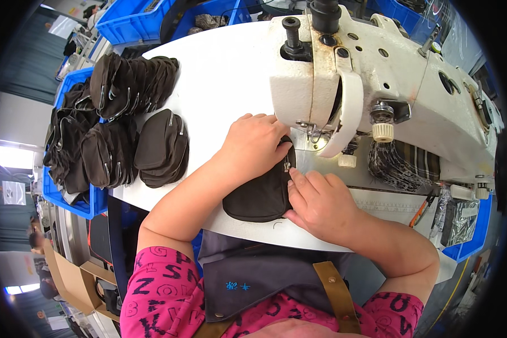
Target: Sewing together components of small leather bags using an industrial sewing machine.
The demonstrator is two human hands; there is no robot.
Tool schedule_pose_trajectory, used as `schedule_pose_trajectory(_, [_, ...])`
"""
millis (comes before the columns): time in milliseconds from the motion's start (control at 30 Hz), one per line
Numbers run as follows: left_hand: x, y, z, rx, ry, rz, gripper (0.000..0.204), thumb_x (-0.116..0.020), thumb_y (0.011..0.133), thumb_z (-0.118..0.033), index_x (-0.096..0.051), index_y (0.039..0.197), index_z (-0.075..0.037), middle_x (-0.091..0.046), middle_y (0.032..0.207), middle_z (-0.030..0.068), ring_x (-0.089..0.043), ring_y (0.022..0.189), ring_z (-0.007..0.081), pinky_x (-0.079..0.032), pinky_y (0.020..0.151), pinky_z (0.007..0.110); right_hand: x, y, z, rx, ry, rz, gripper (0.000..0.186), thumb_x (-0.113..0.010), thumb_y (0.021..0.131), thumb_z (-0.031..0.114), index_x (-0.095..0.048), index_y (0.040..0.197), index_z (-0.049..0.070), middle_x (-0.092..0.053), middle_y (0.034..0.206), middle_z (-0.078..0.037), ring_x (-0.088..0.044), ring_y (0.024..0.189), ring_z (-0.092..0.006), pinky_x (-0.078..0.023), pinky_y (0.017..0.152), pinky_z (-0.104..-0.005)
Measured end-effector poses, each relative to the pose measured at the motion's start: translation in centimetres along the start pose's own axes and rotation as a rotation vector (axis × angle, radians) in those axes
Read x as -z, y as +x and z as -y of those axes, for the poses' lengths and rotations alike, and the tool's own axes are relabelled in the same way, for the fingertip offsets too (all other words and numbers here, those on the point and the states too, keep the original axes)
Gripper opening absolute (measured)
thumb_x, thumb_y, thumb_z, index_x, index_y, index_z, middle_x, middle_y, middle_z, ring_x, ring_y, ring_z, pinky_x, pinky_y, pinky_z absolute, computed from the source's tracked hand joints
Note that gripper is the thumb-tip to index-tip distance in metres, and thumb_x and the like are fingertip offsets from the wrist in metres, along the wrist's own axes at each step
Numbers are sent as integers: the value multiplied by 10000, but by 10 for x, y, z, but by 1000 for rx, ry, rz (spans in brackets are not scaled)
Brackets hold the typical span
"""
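Note:
A dark brown zippered pouch point(254, 197) lies on the white sewing table below the head of a white sewing machine point(304, 79). My left hand point(254, 145) is closed on the pouch's far end, close to the presser foot point(314, 138), its thumb on top. My right hand point(324, 205) grips the pouch's right edge, with its fingers beside the metal zipper pull point(287, 167) and its thumb lower down. The zipper runs along that right edge. My left fingertips are partly hidden behind the machine head.
Stacks of similar pouches point(162, 146) stand on the table's left, some over a blue bin point(93, 209). Striped fabric point(408, 163) lies under the machine arm. An orange-handled tool point(420, 212) is by the ruler scale at right. More blue bins point(132, 25) stand behind.

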State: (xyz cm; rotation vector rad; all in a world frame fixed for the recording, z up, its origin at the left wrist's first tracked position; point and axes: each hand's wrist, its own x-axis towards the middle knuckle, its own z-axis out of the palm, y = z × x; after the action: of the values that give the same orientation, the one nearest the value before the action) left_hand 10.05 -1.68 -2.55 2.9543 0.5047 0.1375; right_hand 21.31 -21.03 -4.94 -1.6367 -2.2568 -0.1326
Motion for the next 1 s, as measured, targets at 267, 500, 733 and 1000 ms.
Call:
schedule_pose_trajectory(267, [-28, 24, 29, -185, -348, -190, 250, -772, 816, -205, -739, 1032, -86, -721, 986, 131, -678, 967, 360, -525, 838, 482, -2, -1, -10, -32, -50, -32, 601, -840, 708, 364, -712, 1145, -27, -678, 1287, -196, -603, 929, -244, -488, 692, -358])
schedule_pose_trajectory(500, [-16, 67, 30, -313, -553, -259, 380, -765, 832, -158, -732, 1210, -143, -742, 1177, 127, -692, 1086, 357, -551, 926, 440, -5, -3, -29, -177, -212, 23, 558, -816, 828, 407, -729, 1215, 15, -657, 1368, -121, -658, 959, -216, -560, 767, -365])
schedule_pose_trajectory(733, [-79, 88, 78, -254, -746, -80, 372, -754, 812, -140, -730, 1183, -137, -732, 1191, 107, -666, 1120, 350, -506, 973, 464, -4, 6, -26, -176, -273, 7, 566, -815, 838, 430, -730, 1232, 32, -645, 1376, -90, -684, 1047, -215, -565, 817, -367])
schedule_pose_trajectory(1000, [14, 2, 16, -29, -253, -157, 309, -781, 829, -233, -703, 1104, -115, -679, 1106, 76, -621, 1108, 297, -528, 914, 424, 4, 3, -28, -259, -131, -32, 465, -808, 838, 408, -684, 1089, 36, -654, 987, -97, -643, 853, -258, -522, 696, -393])
